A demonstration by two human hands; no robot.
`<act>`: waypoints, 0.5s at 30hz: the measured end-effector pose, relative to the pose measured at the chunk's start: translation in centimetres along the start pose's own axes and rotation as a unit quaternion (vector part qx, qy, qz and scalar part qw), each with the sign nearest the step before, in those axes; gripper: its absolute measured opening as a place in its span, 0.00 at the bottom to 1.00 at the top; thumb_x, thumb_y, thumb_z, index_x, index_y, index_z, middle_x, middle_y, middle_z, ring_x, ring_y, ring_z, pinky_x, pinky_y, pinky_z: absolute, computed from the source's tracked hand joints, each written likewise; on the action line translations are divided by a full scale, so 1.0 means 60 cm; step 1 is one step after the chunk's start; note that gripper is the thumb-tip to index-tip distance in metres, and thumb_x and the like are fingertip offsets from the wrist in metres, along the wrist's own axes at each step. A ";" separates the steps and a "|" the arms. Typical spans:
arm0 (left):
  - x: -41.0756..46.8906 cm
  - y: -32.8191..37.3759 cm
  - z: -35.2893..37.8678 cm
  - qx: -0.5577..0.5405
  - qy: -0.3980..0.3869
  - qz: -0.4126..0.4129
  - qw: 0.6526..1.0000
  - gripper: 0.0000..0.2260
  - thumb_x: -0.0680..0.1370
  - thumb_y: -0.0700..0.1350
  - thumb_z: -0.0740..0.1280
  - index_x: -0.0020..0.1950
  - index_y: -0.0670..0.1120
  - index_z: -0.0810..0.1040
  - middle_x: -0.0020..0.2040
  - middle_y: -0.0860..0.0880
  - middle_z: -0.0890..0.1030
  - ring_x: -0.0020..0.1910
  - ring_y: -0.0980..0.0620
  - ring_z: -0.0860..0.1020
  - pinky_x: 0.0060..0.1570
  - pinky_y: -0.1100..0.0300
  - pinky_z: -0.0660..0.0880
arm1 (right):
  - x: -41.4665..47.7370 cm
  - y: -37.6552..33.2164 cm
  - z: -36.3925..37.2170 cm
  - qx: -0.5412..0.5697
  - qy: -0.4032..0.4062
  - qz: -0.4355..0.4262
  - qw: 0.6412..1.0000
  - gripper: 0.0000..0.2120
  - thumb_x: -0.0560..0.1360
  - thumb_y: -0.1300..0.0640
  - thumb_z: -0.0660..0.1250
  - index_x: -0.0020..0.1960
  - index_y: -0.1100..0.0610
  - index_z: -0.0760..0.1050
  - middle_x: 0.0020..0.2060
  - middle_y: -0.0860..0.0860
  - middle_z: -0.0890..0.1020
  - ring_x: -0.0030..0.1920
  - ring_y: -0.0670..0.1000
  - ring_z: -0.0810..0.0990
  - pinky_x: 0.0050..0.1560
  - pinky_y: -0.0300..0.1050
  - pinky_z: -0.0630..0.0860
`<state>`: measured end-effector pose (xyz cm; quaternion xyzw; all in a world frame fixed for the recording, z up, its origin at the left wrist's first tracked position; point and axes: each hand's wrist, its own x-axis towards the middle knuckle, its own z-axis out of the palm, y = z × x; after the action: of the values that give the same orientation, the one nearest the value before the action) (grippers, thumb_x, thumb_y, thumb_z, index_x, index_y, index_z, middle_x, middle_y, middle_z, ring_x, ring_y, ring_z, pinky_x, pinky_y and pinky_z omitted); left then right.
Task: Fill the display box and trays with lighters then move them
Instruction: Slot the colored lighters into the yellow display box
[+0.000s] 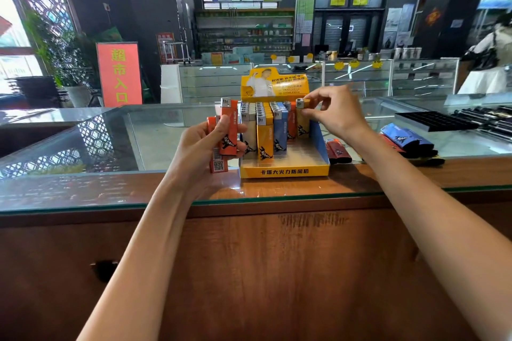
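Note:
A yellow display box (pixel 285 171) stands on the glass counter, its back rows holding several upright lighters in yellow, blue, white and orange. My left hand (pixel 205 147) grips a few orange lighters (pixel 228 130) just left of the box. My right hand (pixel 335 113) pinches the metal top of a yellow lighter (pixel 302 119) that stands upright at the box's right side. The box's front rows hold nothing.
Loose lighters lie on the counter right of the box: a red and black pair (pixel 338 151) and a blue and red heap (pixel 410 141). A black tray (pixel 435 120) sits at the far right. A person (pixel 490 58) stands beyond the counter.

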<state>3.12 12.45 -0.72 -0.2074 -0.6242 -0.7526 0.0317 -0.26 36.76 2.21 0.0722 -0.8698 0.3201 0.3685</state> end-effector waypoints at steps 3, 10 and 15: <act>0.001 -0.004 -0.003 0.004 -0.002 0.000 1.000 0.15 0.81 0.45 0.59 0.58 0.34 0.75 0.36 0.49 0.84 0.31 0.56 0.81 0.30 0.66 0.76 | 0.002 0.000 0.002 0.000 0.011 0.004 1.000 0.13 0.67 0.60 0.75 0.51 0.60 0.81 0.39 0.50 0.79 0.30 0.39 0.67 0.29 0.25 0.63; 0.001 -0.005 -0.002 -0.008 -0.007 -0.003 1.000 0.14 0.81 0.45 0.59 0.56 0.34 0.76 0.36 0.49 0.84 0.30 0.56 0.81 0.30 0.66 0.77 | 0.009 -0.008 -0.003 -0.053 0.009 -0.019 0.998 0.11 0.66 0.61 0.76 0.48 0.62 0.81 0.41 0.53 0.82 0.31 0.35 0.68 0.30 0.23 0.62; 0.002 -0.005 -0.007 -0.025 -0.011 -0.014 1.000 0.15 0.81 0.45 0.60 0.57 0.34 0.76 0.40 0.48 0.84 0.32 0.54 0.82 0.32 0.64 0.79 | 0.018 -0.013 0.002 -0.111 0.018 -0.028 0.993 0.14 0.68 0.60 0.74 0.53 0.62 0.81 0.49 0.56 0.83 0.39 0.43 0.70 0.41 0.31 0.60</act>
<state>2.82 12.16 -1.02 -0.2074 -0.6082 -0.7661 0.0088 -0.82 36.17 3.29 0.0501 -0.8908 0.2126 0.3985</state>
